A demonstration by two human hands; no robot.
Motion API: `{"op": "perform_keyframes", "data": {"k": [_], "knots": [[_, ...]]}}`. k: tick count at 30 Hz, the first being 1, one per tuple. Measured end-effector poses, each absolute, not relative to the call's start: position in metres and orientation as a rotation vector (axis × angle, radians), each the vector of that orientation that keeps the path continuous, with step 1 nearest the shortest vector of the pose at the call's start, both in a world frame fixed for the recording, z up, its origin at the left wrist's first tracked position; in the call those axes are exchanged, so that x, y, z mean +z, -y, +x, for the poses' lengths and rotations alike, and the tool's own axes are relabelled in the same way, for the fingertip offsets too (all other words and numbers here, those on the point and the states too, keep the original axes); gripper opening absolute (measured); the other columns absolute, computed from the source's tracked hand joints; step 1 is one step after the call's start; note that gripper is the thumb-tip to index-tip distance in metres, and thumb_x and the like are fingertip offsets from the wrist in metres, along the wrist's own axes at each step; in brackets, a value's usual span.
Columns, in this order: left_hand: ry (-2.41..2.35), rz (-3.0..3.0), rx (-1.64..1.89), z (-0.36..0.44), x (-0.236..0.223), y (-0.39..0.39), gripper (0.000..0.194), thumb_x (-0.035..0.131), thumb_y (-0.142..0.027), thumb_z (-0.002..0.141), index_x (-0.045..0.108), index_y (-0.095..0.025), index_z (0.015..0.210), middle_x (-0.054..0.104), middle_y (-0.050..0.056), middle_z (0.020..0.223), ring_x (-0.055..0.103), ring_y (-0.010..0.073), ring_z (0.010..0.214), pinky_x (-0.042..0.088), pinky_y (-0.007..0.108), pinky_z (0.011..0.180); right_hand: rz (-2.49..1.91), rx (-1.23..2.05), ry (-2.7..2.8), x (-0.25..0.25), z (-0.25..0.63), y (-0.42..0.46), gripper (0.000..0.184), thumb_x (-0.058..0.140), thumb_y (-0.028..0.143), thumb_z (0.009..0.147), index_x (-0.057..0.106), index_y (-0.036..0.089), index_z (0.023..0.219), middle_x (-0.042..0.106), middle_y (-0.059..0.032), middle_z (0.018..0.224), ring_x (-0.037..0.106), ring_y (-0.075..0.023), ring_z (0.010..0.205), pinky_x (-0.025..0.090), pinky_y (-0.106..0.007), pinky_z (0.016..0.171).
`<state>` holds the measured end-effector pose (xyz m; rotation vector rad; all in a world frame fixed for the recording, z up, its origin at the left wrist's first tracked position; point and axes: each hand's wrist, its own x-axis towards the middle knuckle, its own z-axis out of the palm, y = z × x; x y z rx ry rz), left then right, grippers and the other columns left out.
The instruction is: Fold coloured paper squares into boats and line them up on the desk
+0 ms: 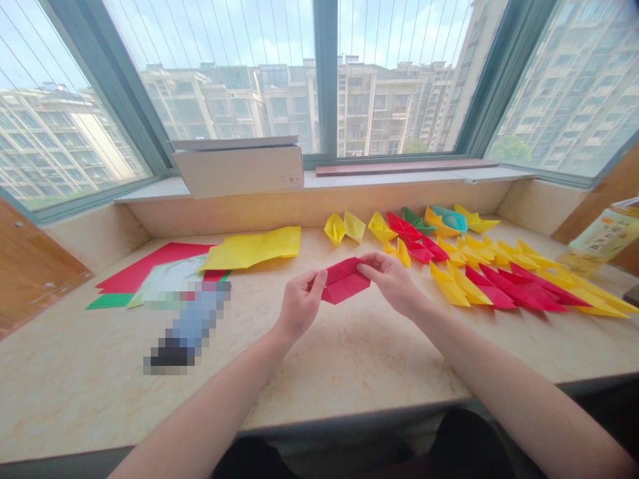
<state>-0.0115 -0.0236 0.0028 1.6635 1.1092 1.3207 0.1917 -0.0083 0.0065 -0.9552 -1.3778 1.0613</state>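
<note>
Over the pale counter [349,372], pinches folded red paper [345,285] at opposite ends, closed thumb-to-finger, with left hand [301,301] and right hand [391,278], near paper boats [533,290].

Solid crimson there, on the small folded sheet [344,283]! Cream with soft tan marbling across the counter [349,379]. Over by the left edge, red and green on the flat sheets [154,263]; bright yellow on the broad paper [257,249] near the back edge. Now, towards the right back corner, yellow, red, green, orange and turquoise on the paper shapes [409,236]!
</note>
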Motion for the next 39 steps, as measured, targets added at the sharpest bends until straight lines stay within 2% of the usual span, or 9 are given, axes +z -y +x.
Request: {"op": "perform_keyframes", "data": {"k": [7, 10, 16, 21, 29, 31, 35, 39], "knots": [[-1.104, 1.66, 1.327, -0.011, 0.004, 0.024, 0.041, 0.051, -0.046, 0.095, 0.076, -0.016, 0.083, 0.071, 0.003, 0.072, 0.065, 0.0187, 0.069, 0.051, 0.026, 0.065, -0.979, 1.042, 1.363, 0.008, 0.191, 0.009, 0.024, 0.073, 0.039, 0.079, 0.072, 0.019, 0.092, 0.075, -0.006, 0.092, 0.068, -0.0207, 0.084, 0.053, -0.035, 0.079], [-1.122, 1.616, 1.367, -0.013, 0.006, 0.023, 0.04, 0.056, -0.049, 0.092, 0.074, -0.015, 0.079, 0.072, 0.004, 0.071, 0.067, 0.0186, 0.067, 0.054, 0.027, 0.065, -0.987, 1.044, 1.325, 0.007, 0.195, 0.006, 0.025, 0.074, 0.041, 0.078, 0.071, 0.019, 0.091, 0.075, -0.0056, 0.091, 0.067, -0.0205, 0.083, 0.052, -0.035, 0.079], [-1.038, 1.386, 1.366, -0.015, 0.01, 0.021, 0.047, 0.063, -0.059, 0.084, 0.071, -0.013, 0.087, 0.075, 0.007, 0.08, 0.072, 0.0205, 0.068, 0.06, 0.031, 0.063, -1.006, 1.026, 1.296, 0.007, 0.2, 0.004, 0.028, 0.075, 0.043, 0.077, 0.071, 0.02, 0.092, 0.075, -0.0055, 0.09, 0.067, -0.021, 0.083, 0.051, -0.035, 0.077], [-1.069, 1.543, 1.341, -0.015, 0.004, 0.018, 0.036, 0.068, -0.05, 0.084, 0.07, -0.014, 0.091, 0.077, 0.007, 0.084, 0.074, 0.0229, 0.08, 0.058, 0.028, 0.069, -1.038, 1.014, 1.375, 0.01, 0.198, 0.007, 0.025, 0.073, 0.04, 0.079, 0.072, 0.019, 0.093, 0.075, -0.0061, 0.092, 0.068, -0.0213, 0.084, 0.053, -0.035, 0.077], [-1.133, 1.592, 1.367, -0.015, 0.007, 0.02, 0.026, 0.064, -0.042, 0.086, 0.067, -0.017, 0.08, 0.076, 0.005, 0.079, 0.072, 0.0198, 0.072, 0.054, 0.025, 0.064, -1.026, 1.064, 1.372, 0.007, 0.196, 0.007, 0.025, 0.074, 0.04, 0.08, 0.073, 0.019, 0.093, 0.076, -0.0051, 0.091, 0.068, -0.0207, 0.083, 0.053, -0.034, 0.077], [-1.1, 1.599, 1.344, -0.015, 0.007, 0.022, 0.026, 0.065, -0.042, 0.085, 0.066, -0.017, 0.084, 0.076, 0.006, 0.081, 0.073, 0.0205, 0.074, 0.054, 0.025, 0.063, -1.03, 1.052, 1.381, 0.007, 0.196, 0.007, 0.025, 0.074, 0.041, 0.079, 0.073, 0.019, 0.092, 0.075, -0.0052, 0.089, 0.068, -0.0208, 0.083, 0.053, -0.035, 0.077], [-1.001, 1.613, 1.194, -0.015, 0.002, 0.024, 0.038, 0.071, -0.042, 0.082, 0.061, -0.018, 0.11, 0.077, 0.006, 0.084, 0.074, 0.0211, 0.073, 0.055, 0.026, 0.061, -1.029, 1.042, 1.388, 0.007, 0.196, 0.008, 0.025, 0.073, 0.041, 0.08, 0.072, 0.019, 0.091, 0.075, -0.005, 0.089, 0.067, -0.0206, 0.083, 0.052, -0.034, 0.077], [-1.047, 1.712, 1.14, -0.015, -0.001, 0.021, 0.029, 0.067, -0.038, 0.086, 0.068, -0.017, 0.105, 0.075, 0.005, 0.086, 0.072, 0.0196, 0.073, 0.057, 0.027, 0.064, -0.99, 1.133, 1.434, 0.009, 0.197, 0.01, 0.026, 0.074, 0.042, 0.081, 0.07, 0.02, 0.094, 0.074, -0.0046, 0.09, 0.067, -0.0203, 0.082, 0.052, -0.033, 0.074]]}}
